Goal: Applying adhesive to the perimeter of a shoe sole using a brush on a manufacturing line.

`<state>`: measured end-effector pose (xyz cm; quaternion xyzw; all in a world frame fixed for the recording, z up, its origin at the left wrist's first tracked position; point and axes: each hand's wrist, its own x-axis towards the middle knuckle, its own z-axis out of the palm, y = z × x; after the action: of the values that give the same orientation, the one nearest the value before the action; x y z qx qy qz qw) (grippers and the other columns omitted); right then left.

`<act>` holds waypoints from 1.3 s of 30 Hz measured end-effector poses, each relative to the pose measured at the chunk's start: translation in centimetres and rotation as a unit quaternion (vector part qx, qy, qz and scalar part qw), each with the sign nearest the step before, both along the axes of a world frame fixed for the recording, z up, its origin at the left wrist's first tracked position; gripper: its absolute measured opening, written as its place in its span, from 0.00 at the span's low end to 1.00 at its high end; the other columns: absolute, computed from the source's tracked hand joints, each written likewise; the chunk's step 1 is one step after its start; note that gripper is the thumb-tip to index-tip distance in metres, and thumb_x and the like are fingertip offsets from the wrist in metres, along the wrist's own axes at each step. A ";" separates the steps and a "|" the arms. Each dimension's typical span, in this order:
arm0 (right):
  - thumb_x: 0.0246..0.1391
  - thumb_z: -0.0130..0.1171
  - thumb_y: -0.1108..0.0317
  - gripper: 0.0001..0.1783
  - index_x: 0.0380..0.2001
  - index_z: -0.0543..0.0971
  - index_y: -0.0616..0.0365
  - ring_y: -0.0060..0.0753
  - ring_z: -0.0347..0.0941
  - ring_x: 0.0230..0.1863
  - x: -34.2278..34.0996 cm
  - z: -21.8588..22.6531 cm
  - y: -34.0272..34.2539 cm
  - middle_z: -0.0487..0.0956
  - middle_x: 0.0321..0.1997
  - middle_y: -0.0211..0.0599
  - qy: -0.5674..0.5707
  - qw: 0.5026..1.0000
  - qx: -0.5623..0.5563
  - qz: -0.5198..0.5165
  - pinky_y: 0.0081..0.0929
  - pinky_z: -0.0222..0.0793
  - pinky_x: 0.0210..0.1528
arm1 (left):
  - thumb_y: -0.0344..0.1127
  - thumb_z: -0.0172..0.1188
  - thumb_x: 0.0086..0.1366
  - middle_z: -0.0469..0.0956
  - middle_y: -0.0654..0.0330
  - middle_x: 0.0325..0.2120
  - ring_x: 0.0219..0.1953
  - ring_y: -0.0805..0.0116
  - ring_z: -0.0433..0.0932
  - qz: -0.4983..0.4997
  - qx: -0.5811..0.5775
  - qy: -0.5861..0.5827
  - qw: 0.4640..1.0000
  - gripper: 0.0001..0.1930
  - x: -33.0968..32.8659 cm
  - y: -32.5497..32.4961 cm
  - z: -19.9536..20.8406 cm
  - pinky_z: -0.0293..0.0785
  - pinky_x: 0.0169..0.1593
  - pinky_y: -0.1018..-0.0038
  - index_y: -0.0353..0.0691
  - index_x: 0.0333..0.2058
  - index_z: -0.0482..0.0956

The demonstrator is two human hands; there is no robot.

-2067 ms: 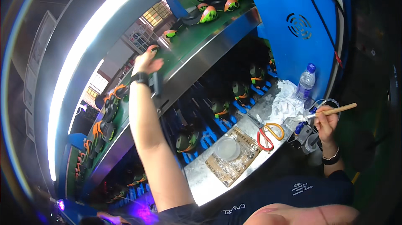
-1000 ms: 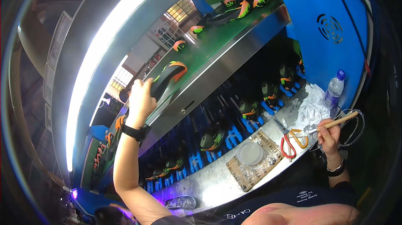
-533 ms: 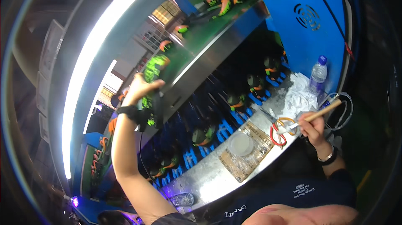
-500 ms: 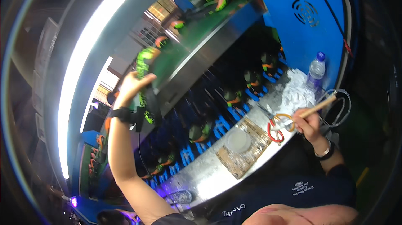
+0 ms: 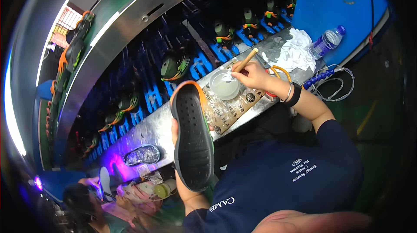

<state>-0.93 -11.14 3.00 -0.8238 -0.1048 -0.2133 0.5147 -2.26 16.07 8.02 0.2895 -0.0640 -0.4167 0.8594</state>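
My left hand (image 5: pixel 175 132) is wrapped round a shoe sole (image 5: pixel 194 146), held on end with its black, hollowed inside facing me. An orange and green rim edges the sole, which hides most of my fingers. In my right hand (image 5: pixel 251 77) is a brush with a wooden handle (image 5: pixel 249 57), pinched between thumb and fingers. The brush's whitish end reaches into a round translucent bowl (image 5: pixel 223 90) of pale, cloudy liquid. Beneath the bowl lies a stained piece of brown cardboard (image 5: pixel 234 113). Beside my right wrist are orange and red scissor handles (image 5: pixel 282 72), partly covered by my arm.
Crumpled white cloth (image 5: pixel 299 50) and a purple-capped bottle (image 5: pixel 329 42) lie toward the right end of the metal ledge (image 5: pixel 163 131). Several dark shoes (image 5: pixel 176 63) on blue holders line the far side. Another sole (image 5: pixel 142 155) rests at left, near a co-worker (image 5: pixel 82 202).
My left hand has come down from the upper green belt and now holds the sole close to me. My right hand has moved left, bringing the brush into the bowl. My view has turned.
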 end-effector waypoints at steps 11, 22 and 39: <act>0.44 0.55 0.69 0.08 0.26 0.73 0.64 0.18 0.63 0.17 0.2 0.6 1.1 0.70 0.16 0.32 0.055 0.997 -0.046 0.003 0.17 0.57 0.19 | 0.54 0.40 0.57 0.74 0.46 0.26 0.19 0.60 0.75 0.116 0.033 0.161 0.980 0.28 -0.8 5.5 -7.0 0.74 0.20 0.73 0.32 0.42 0.67; 0.45 0.53 0.72 0.06 0.28 0.73 0.62 0.16 0.66 0.25 -1.9 3.3 2.0 0.72 0.23 0.29 0.132 0.985 0.100 0.045 0.14 0.62 0.26 | 0.48 0.42 0.58 0.74 0.50 0.30 0.29 0.62 0.76 0.032 -0.014 0.133 0.991 0.23 -0.2 2.1 -4.1 0.74 0.32 0.72 0.33 0.41 0.68; 0.43 0.53 0.77 0.04 0.27 0.73 0.62 0.14 0.64 0.21 -2.1 4.6 5.4 0.71 0.24 0.29 -0.055 0.990 0.005 0.133 0.13 0.57 0.21 | 0.52 0.46 0.57 0.73 0.55 0.32 0.31 0.68 0.74 0.017 0.058 0.080 0.995 0.25 -2.5 0.0 -1.8 0.72 0.36 0.75 0.35 0.43 0.66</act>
<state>-3.01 -5.72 7.58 -0.7872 -0.2403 -0.1880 0.5358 -4.72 16.05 6.18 0.3053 0.0340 -0.4273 0.8503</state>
